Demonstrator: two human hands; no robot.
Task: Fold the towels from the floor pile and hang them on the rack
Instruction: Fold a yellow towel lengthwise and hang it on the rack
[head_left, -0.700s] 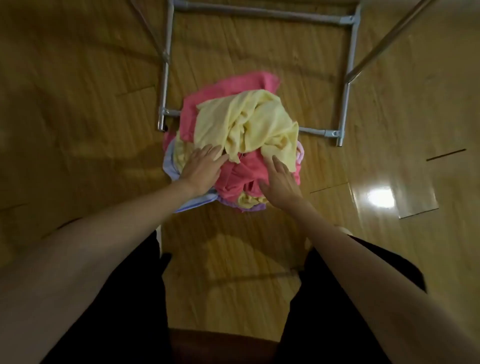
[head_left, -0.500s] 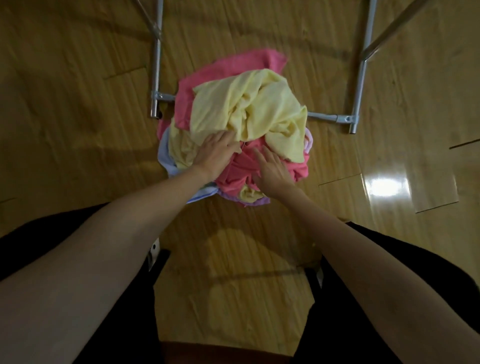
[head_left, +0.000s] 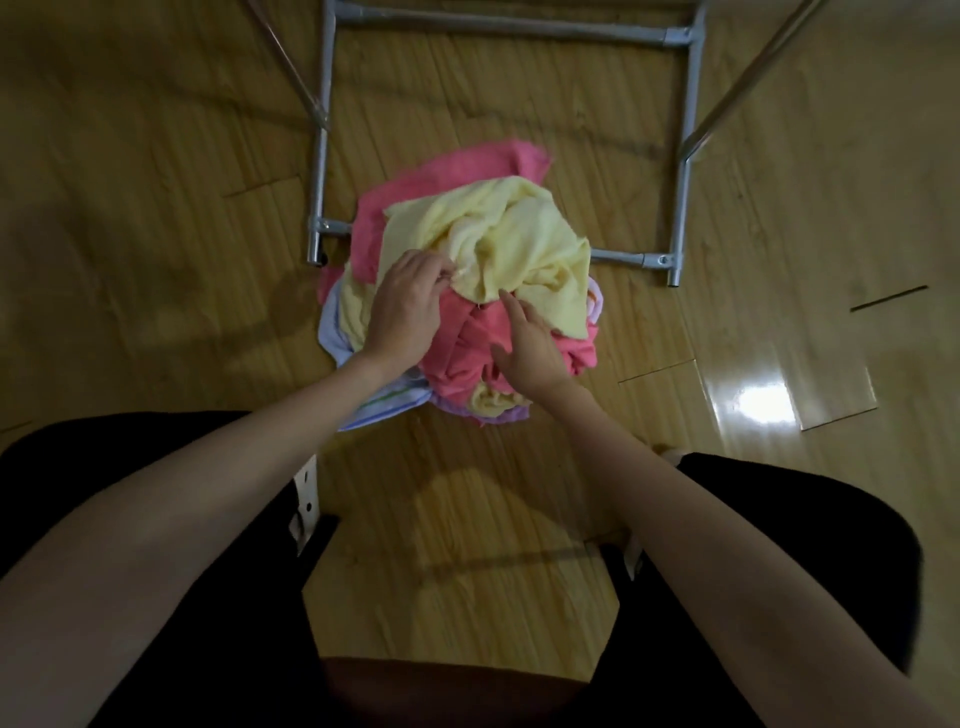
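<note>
On the wooden floor (head_left: 156, 260), just in front of the person's knees, sits the towel pile (head_left: 462, 312); a pale yellow towel (head_left: 519, 244) lies crumpled on top, pink towels (head_left: 467, 343) show beneath and behind it, and a light blue one (head_left: 332, 332) and a lilac one peek out at the bottom edge; the left hand (head_left: 408, 306) has its fingers curled, pinching the near edge of the yellow towel; the right hand (head_left: 530, 348) rests on the pink cloth with fingers straight and slightly spread, its fingertips touching the yellow towel's hem; the pile's far side overlaps the near bar of the grey metal rack (head_left: 683, 156), whose base frame lies on the floor beyond; black trousers (head_left: 779, 519) frame both forearms.
</note>
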